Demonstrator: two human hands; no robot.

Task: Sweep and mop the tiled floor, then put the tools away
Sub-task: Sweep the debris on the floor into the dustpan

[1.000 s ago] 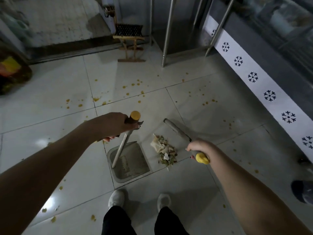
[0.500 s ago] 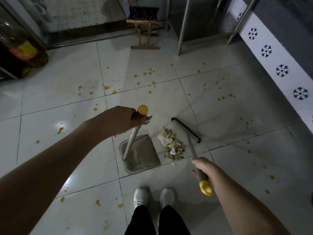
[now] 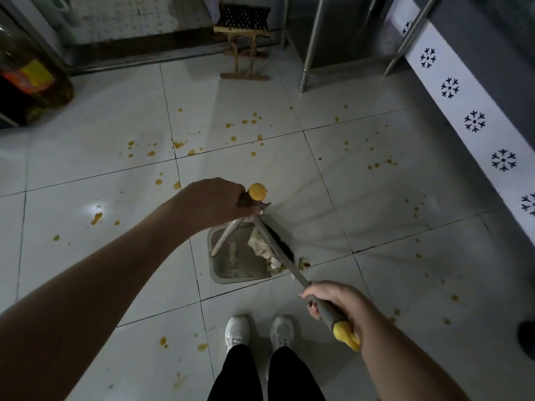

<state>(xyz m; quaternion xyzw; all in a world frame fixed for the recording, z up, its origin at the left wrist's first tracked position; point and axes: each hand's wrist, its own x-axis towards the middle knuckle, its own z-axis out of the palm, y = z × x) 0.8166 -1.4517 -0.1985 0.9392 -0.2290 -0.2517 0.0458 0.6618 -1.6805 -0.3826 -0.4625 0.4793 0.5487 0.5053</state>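
Observation:
My left hand (image 3: 215, 201) grips the top of the dustpan's long handle (image 3: 228, 235), just below its yellow cap. The grey dustpan (image 3: 231, 270) lies flat on the pale tiled floor (image 3: 376, 198) in front of my white shoes. My right hand (image 3: 335, 299) grips the broom handle (image 3: 292, 269) near its yellow end. The dark broom head (image 3: 282, 241) lies along the pan's right lip. A heap of crumpled paper and scraps (image 3: 260, 246) sits half inside the pan. A few scraps (image 3: 304, 263) stay on the tile beside the pan.
Orange splashes (image 3: 246, 123) dot the tiles all round. A small wooden folding stool (image 3: 243, 41) stands at the back. Metal table legs (image 3: 311, 44) rise at the back right, beside a white band with snowflake marks (image 3: 474, 123). A big oil jug (image 3: 29, 82) sits at the far left.
The broom head has swept left from the open tile onto the pan's lip, pushing the debris heap into the pan. The camera has moved nearer. My left hand has kept its grip.

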